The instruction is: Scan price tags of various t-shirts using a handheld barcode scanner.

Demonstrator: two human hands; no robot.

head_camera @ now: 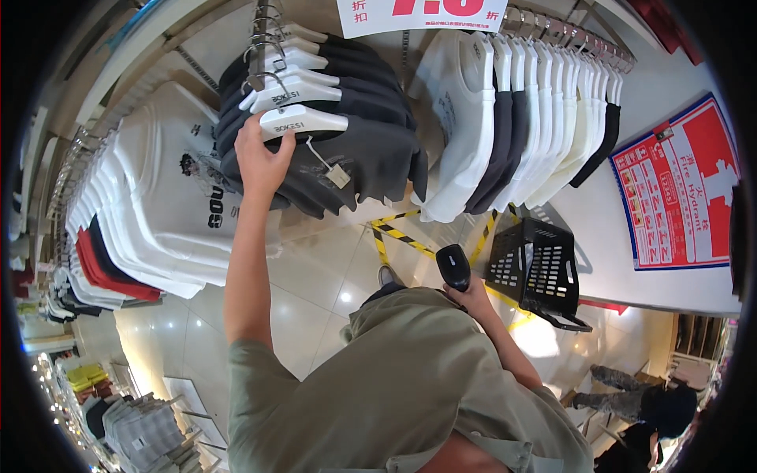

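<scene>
My left hand [264,149] pinches the left shoulder of a white hanger [304,121], thumb in front and the other fingers behind. From that hanger hangs a dark grey T-shirt [372,156], the front one of a row of dark garments. A small pale tag [337,176] dangles on a white loop at its collar. Low by my right side, my right hand [473,295] grips a black handheld scanner [453,267], its rounded head pointing towards the racks. The handle is mostly hidden by my fingers.
White T-shirts [171,177] hang at left; white and dark shirts [473,118] hang at right. A black plastic basket [532,266] stands on the floor near yellow-black tape [408,239]. A red fire-hydrant sign [680,183] is on the right. Another person [644,402] is behind at lower right.
</scene>
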